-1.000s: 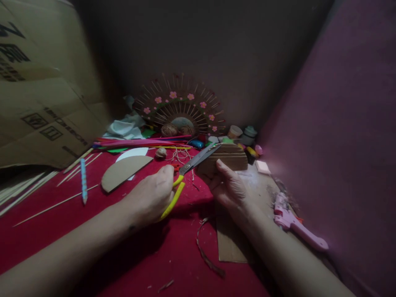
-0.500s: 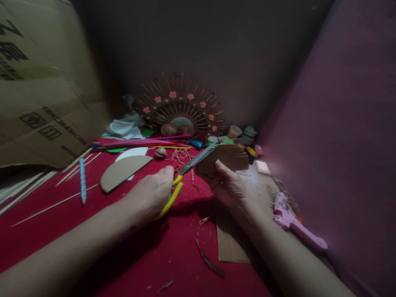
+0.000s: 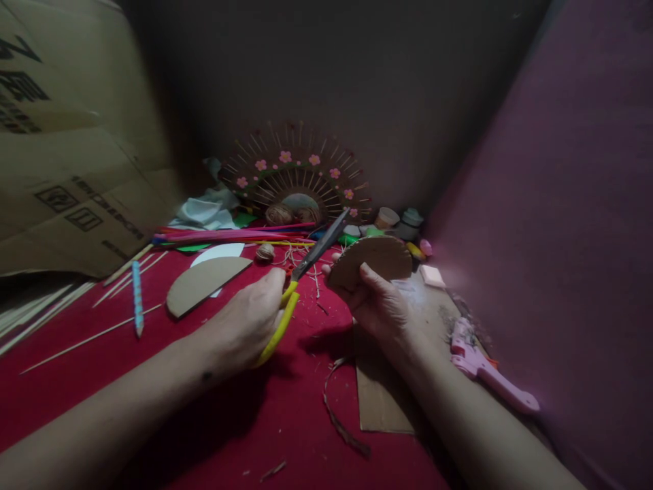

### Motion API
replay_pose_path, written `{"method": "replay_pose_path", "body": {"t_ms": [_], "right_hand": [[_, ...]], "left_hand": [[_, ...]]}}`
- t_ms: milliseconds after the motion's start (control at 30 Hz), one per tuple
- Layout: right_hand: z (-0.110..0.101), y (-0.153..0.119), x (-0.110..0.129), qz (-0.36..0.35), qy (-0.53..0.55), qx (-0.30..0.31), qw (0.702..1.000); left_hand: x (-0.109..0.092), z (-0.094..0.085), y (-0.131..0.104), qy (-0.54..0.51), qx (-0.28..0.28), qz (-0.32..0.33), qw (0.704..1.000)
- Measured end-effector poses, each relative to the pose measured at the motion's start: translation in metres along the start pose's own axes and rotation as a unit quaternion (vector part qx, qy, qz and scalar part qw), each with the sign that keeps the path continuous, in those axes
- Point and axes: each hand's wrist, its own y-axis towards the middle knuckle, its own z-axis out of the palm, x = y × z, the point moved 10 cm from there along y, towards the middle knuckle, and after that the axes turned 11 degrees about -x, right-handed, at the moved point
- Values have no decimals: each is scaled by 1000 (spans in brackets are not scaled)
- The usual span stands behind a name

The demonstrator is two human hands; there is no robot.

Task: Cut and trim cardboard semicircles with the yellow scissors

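My left hand (image 3: 258,313) is wrapped round the yellow handles of a pair of scissors (image 3: 321,246), whose dark blades look closed and point up and to the right. Between thumb and fingers my right hand (image 3: 375,303) grips a brown cardboard half-disc (image 3: 375,262) by its lower edge. A small gap separates the blades from the cardboard's left edge. On the red cloth (image 3: 286,422) left of the scissors lies another cardboard half-disc (image 3: 204,286), partly over a white paper piece (image 3: 224,252).
A blue pencil (image 3: 137,299) and thin sticks lie at left, beside a large cardboard box (image 3: 76,150). Behind stand a flowered stick fan (image 3: 298,163) and twine balls (image 3: 279,214). A pink glue gun (image 3: 490,371) and flat cardboard (image 3: 382,395) are at right.
The scissors have come away from the cardboard piece, and their blades have swung more upright. The cardboard in my right hand has tilted slightly, showing its curved edge.
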Motion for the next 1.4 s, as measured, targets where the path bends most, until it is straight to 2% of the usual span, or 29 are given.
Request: {"method": "replay_pose_path", "body": {"t_ms": [167, 300, 533, 900, 1133, 1400], "right_hand": [[-3, 1, 1, -6, 4, -20, 1000], [-2, 1, 0, -14, -8, -20, 1000], [-4, 1, 0, -8, -7, -23, 1000], [-6, 2, 3, -26, -22, -29, 999], [-6, 3, 3, -25, -30, -15, 999], [1, 1, 2, -22, -54, 21, 998]], "left_hand": [[-1, 9, -2, 117, 34, 11, 992], [-8, 14, -2, 157, 54, 36, 986], [-6, 16, -4, 155, 92, 21, 983], [0, 14, -2, 128, 97, -2, 987], [-7, 10, 0, 101, 67, 27, 992], [0, 1, 4, 99, 14, 37, 994]]}}
